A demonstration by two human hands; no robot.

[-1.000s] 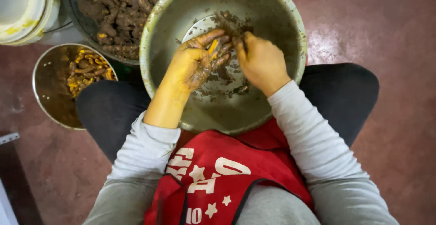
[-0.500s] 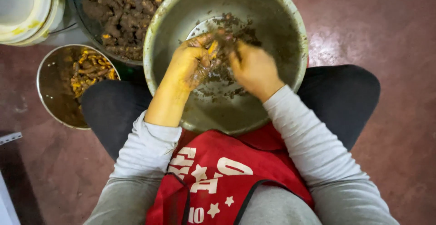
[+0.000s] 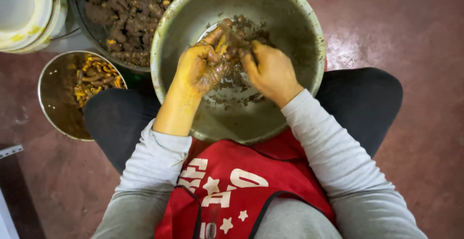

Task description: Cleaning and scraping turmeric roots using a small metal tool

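Head view, looking down. I see both hands inside the big bowl (image 3: 309,21), which sits at upper centre of the frame between the knees. The left hand (image 3: 198,67), stained yellow, is curled around a muddy root (image 3: 227,41); thumb and fingers close on it. The root's long axis runs from lower left to upper right, its far end pointing toward the bowl's upper wall. The right hand (image 3: 270,70) meets it from the right, fingertips pinched on the root's right flank; whether it holds a tool I cannot tell. The two hands touch over the root, so neither is nearer; the left carries it, the right works on it. Dark scraps (image 3: 251,96) lie on the bowl floor just below the hands. At upper left, a basin (image 3: 87,26) heaped with unpeeled roots (image 3: 130,7); at left, a small bowl (image 3: 53,99) of yellow pieces (image 3: 96,77). A white pail (image 3: 29,21) fills the top-left corner. A red apron (image 3: 227,186) is at lower centre.
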